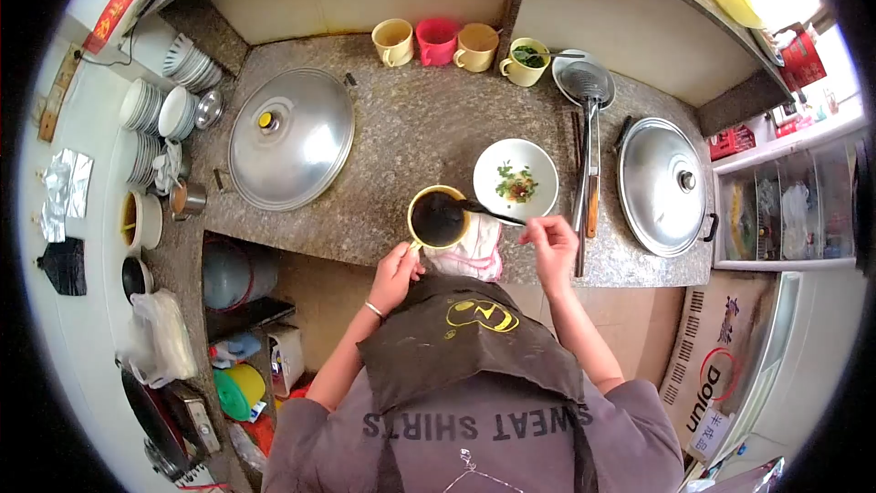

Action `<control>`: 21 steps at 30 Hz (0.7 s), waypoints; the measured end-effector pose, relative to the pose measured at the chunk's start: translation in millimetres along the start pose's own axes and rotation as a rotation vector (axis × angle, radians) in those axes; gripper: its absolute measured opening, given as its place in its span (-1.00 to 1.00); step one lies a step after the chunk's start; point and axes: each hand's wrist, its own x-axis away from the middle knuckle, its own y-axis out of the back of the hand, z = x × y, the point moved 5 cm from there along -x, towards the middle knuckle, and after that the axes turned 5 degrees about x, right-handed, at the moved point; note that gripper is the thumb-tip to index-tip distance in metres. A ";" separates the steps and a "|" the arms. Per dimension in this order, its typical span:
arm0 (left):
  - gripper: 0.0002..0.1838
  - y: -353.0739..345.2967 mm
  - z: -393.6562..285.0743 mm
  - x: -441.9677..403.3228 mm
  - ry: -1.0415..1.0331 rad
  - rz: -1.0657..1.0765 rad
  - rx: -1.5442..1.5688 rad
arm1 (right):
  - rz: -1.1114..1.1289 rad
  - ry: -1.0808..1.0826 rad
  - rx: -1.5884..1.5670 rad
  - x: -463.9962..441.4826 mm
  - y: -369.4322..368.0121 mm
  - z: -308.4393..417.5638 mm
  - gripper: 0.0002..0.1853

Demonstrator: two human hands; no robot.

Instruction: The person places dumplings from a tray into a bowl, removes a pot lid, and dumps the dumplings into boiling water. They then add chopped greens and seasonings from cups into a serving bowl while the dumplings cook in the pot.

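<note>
A yellow cup [438,218] of dark liquid is held by its handle in my left hand [395,274], over the counter's front edge. Closed fingers of my right hand [551,239] grip the end of a black spoon [497,213], whose other end reaches the cup's mouth. Just beyond the spoon, a white bowl [540,164] holds chopped green herbs and some reddish bits. A white and pink cloth [474,256] lies beside the cup, under the spoon.
Large lidded pans sit left [301,155] and right [657,192]. Several cups [392,43] line the back wall, one with greens [525,62]. A strainer [586,82] and long-handled tools lie right of the bowl. Stacked dishes [141,108] stand at far left.
</note>
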 end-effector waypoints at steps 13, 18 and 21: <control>-0.78 -29.0 -1.5 -10.7 -0.052 0.086 -0.080 | -0.146 -0.361 -0.363 -6.2 22.5 -20.8 -0.82; -0.79 -19.8 14.2 -8.6 -0.018 0.066 0.020 | -0.305 -0.297 -0.451 -14.9 59.5 -43.6 -0.84; -0.79 -6.8 28.2 -1.0 0.009 0.022 0.033 | -0.326 -0.162 -0.175 -15.3 71.1 -49.9 -0.88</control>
